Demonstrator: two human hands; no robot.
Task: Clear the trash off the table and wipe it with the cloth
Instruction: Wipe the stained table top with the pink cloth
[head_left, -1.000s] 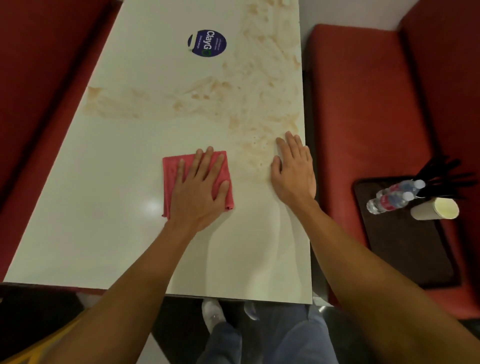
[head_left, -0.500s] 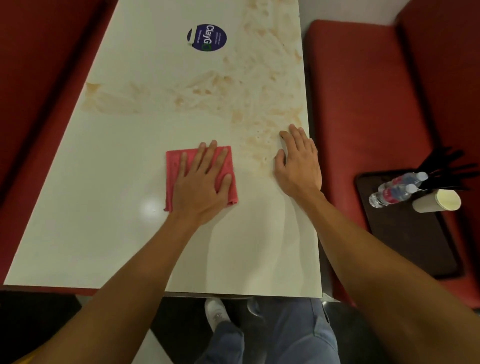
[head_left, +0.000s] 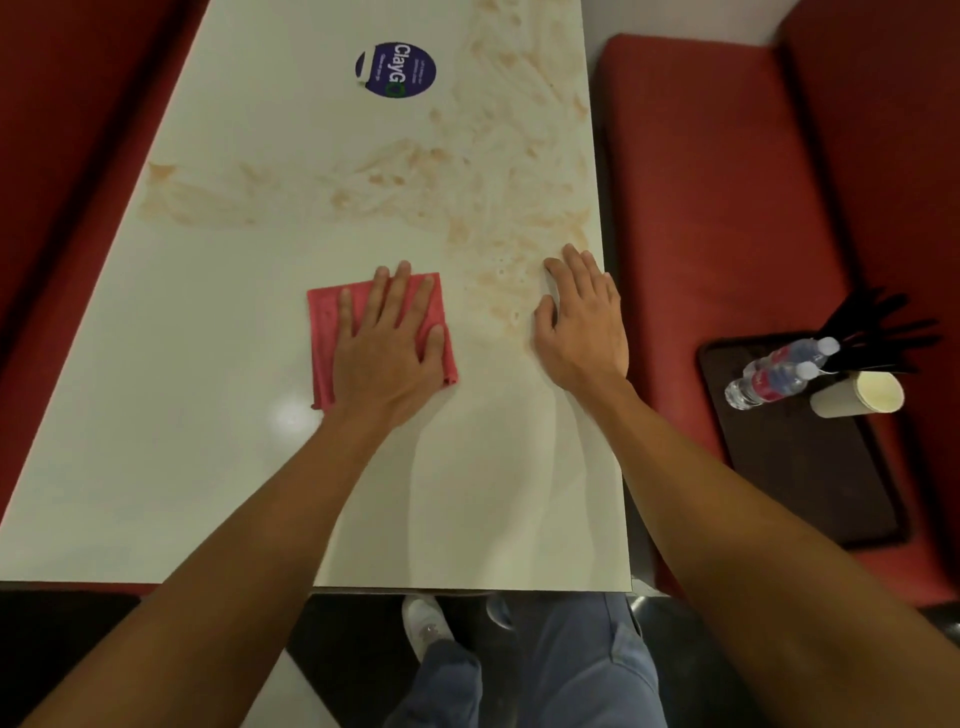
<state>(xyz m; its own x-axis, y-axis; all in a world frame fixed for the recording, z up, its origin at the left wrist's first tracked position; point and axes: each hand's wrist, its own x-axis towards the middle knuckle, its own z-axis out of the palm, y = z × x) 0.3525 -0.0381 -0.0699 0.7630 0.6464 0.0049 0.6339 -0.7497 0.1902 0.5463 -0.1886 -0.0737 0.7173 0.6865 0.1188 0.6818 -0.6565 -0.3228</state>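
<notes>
Progress: seemingly halfway, with trash (head_left: 774, 374) at 3 o'clock, off surface (head_left: 182, 441); presses cloth (head_left: 324, 338) under flat left hand (head_left: 387, 348), rests right hand (head_left: 584, 327) open, fingers (head_left: 574, 262) straight; faces brown smears (head_left: 493, 208) from 12 to 2 o'clock

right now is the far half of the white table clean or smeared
Smeared: orange-brown streaks cover the white rectangular table beyond the pink cloth.

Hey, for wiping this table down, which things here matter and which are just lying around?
Matter: pink cloth, left hand pressing it, stained table, right hand resting flat.
Lying around: tray on the bench with two bottles, paper cup, black cutlery; blue sticker.
</notes>
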